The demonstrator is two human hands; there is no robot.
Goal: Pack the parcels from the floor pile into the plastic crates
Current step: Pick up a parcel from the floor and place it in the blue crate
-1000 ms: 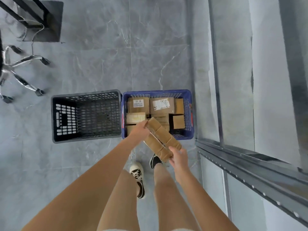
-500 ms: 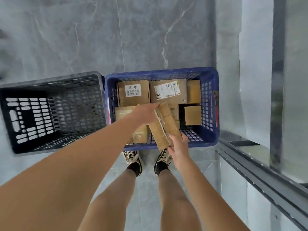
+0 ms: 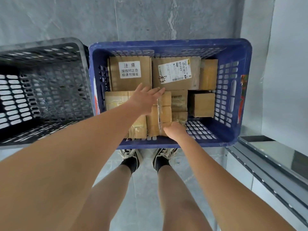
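Parcel: now down inside the blue crate, near row, no longer held above the rim. Left hand: fingers straight, pressing its far end. Right hand: grips the near end. Black crate, left: holds nothing visible. Placement nearly complete.

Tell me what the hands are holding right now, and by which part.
The right hand grips the near end of the long taped parcel; the left hand lies flat on its far end.
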